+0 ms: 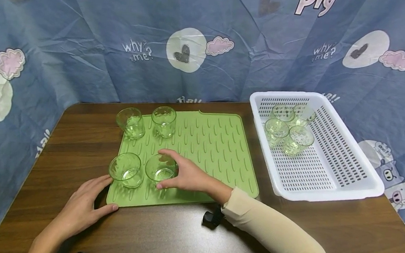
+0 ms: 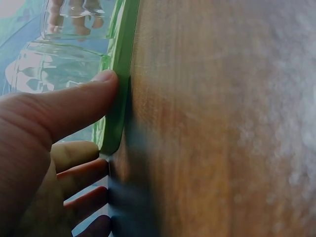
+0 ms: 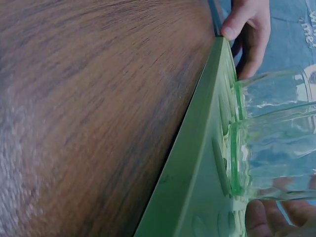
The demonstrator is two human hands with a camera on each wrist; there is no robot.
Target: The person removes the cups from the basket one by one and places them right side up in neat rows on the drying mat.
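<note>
A green ridged drying mat (image 1: pixel 207 151) lies on the wooden table. Thumb and fingers of my right hand (image 1: pixel 186 176) curve round a clear green-tinted glass (image 1: pixel 163 175), which stands upright on the mat's front part. Left of it stands a similar glass (image 1: pixel 128 174). My left hand (image 1: pixel 83 204) rests at the mat's near left corner, fingers loosely extended. In the left wrist view, its thumb (image 2: pixel 94 98) touches the mat's green edge (image 2: pixel 121 98). Behind are two more glasses, the left one (image 1: pixel 133 126) at the mat's edge and the other (image 1: pixel 164 125) beside it.
To the right of the mat stands a white plastic basket (image 1: pixel 315 170) with several similar glasses (image 1: pixel 298 142) grouped at its left side. A blue printed cloth (image 1: pixel 207 78) hangs behind the table. Bare wood (image 1: pixel 162 236) lies in front of the mat.
</note>
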